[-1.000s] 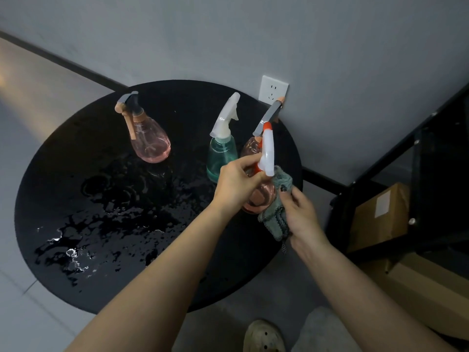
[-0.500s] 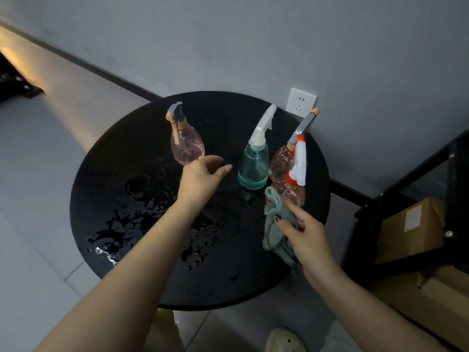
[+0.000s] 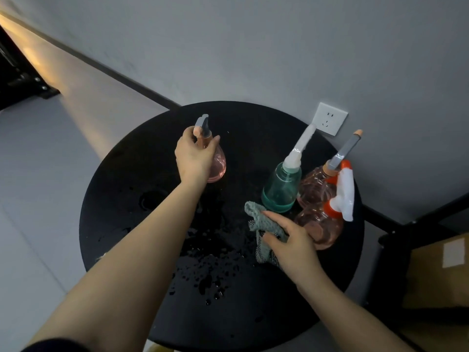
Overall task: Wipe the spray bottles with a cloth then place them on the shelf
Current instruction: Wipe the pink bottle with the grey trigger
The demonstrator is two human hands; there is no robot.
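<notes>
Round, glossy black surface (image 3: 121, 214), beaded with water drops and small puddles toward the near edge. Four translucent plastic bottles upright on it: a bulbous pink bottle (image 3: 218, 163) at the far left, well apart from a cluster on the right of a ribbed green bottle (image 3: 280, 189) with a white trigger head, a pink faceted bottle (image 3: 314, 189) with a grey nozzle, and a pink orange-capped bottle (image 3: 321, 227) nearest.

Left grip (image 3: 194, 156) curled round the neck of the far-left bottle, just under its grey trigger. Right grip (image 3: 291, 243) pinching a crumpled, woven grey-green cloth (image 3: 261, 219), just beside the orange-capped bottle; contact with that bottle unclear.

White wall socket (image 3: 330, 118) behind the cluster. Cardboard box (image 3: 436, 275) low at right, beside a dark frame.
</notes>
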